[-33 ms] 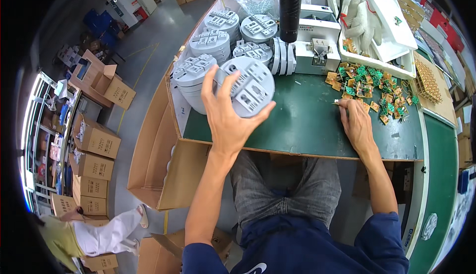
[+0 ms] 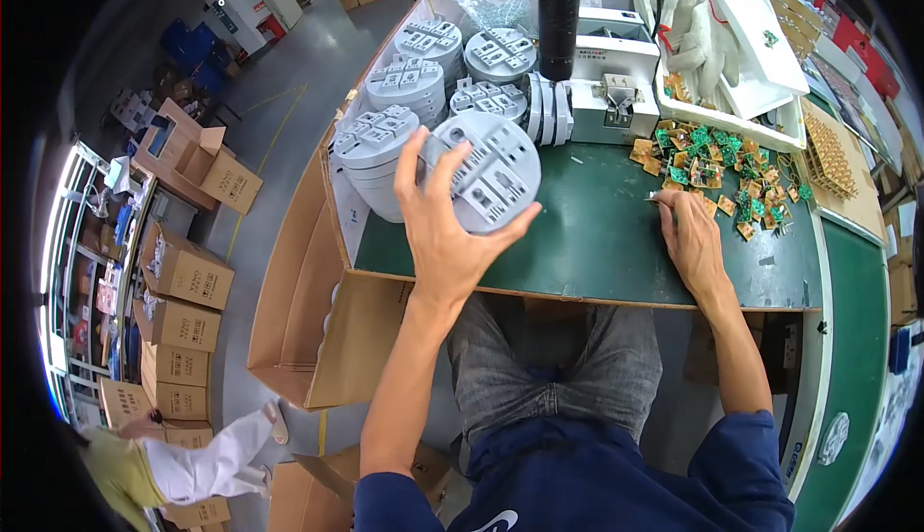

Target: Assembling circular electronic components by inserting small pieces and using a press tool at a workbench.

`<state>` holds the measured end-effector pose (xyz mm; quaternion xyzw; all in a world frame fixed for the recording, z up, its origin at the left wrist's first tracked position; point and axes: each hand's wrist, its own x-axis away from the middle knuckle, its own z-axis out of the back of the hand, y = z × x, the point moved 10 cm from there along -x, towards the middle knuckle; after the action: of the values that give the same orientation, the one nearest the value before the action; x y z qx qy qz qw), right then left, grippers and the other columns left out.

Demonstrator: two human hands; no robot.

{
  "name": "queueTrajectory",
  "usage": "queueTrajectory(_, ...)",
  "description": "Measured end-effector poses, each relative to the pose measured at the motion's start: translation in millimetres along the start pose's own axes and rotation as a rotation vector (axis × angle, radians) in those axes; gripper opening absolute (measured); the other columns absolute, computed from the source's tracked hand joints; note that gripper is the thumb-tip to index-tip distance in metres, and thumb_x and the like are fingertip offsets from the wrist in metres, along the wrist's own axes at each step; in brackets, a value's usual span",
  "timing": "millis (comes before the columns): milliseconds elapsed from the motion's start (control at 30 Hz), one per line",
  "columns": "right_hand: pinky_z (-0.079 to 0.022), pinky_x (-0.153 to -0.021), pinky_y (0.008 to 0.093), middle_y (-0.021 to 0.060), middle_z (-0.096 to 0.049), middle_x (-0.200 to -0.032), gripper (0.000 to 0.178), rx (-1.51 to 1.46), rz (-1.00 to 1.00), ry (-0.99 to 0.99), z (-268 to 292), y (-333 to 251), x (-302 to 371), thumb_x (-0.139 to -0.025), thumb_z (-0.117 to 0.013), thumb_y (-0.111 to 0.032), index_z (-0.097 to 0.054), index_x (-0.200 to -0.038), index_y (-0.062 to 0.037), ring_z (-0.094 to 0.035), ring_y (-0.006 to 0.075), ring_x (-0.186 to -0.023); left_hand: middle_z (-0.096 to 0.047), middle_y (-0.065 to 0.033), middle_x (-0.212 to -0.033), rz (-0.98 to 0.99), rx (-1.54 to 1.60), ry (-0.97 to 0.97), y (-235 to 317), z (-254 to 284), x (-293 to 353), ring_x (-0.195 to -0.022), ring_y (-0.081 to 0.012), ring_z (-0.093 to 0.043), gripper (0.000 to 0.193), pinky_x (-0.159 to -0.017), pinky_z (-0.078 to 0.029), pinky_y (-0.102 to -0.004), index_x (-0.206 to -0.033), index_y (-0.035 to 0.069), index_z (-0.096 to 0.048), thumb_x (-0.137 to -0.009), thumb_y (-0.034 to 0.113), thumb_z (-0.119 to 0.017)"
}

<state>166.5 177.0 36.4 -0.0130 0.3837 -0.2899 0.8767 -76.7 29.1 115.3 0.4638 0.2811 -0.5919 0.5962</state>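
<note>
A round light-grey plastic disc (image 2: 508, 168), its face covered in slotted socket-like blocks, is tilted in the grip of my left hand (image 2: 445, 243). The fingers curl over its left side and the thumb presses its lower right edge. Behind it stand several stacks of matching discs (image 2: 404, 80). Lying on the green tabletop, my right hand (image 2: 691, 243) pinches a small pale piece (image 2: 656, 195), too small to name. Just beyond that hand is a loose pile of small orange and green circuit boards (image 2: 712, 162).
A grey metal machine (image 2: 616, 114) stands behind the work area, below a black post (image 2: 556, 22). At the back right, a white foam box (image 2: 789, 138) holds pale gloves (image 2: 701, 46). Open cardboard boxes (image 2: 289, 282) sit left of the table. A person (image 2: 197, 460) is at lower left.
My left hand has shifted slightly to the right with the disc. My right hand stays in place with the small piece.
</note>
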Motion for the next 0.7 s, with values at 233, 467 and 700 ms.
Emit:
queueTrajectory(233,-0.048,-0.087,0.0415,0.0133,-0.062,-0.099,0.033,-0.008,-0.037,-0.195,-14.0,6.9,2.2,-0.093,-0.06,0.003,-0.062,-0.125,-0.0056,-0.059,0.0336,-0.096,-0.037,-0.0246,-0.147,-0.084,0.183,-0.024,46.1,-17.7,13.8,-0.136,-0.043,-0.043,0.106,-0.11,-0.043,-0.053,-0.147,0.006,-0.043,-0.059,0.026,-0.099)
queueTrajectory(467,-0.046,-0.092,0.0422,0.0152,-0.061,-0.104,0.031,-0.076,-0.083,-0.193,-18.3,6.3,-2.5,-0.094,-0.062,-0.002,-0.062,-0.125,-0.0063,-0.057,0.0351,-0.104,-0.036,-0.0214,-0.149,-0.093,0.328,-0.145,58.6,-49.4,38.1,-0.138,-0.0403,-0.041,0.116,-0.112,-0.042,-0.0506,-0.152,0.003,-0.037,-0.057,0.021,-0.1)
queueTrajectory(700,-0.046,-0.094,0.0426,0.0158,-0.063,-0.111,0.032,-0.089,-0.093,-0.161,-16.4,8.0,-1.2,-0.094,-0.065,-0.005,-0.061,-0.126,-0.0063,-0.058,0.0358,-0.109,-0.041,-0.0148,-0.142,-0.308,0.279,-0.215,73.4,-53.3,44.9,-0.131,-0.0405,-0.048,0.105,-0.108,-0.048,-0.049,-0.149,0.006,-0.045,-0.058,0.014,-0.097)
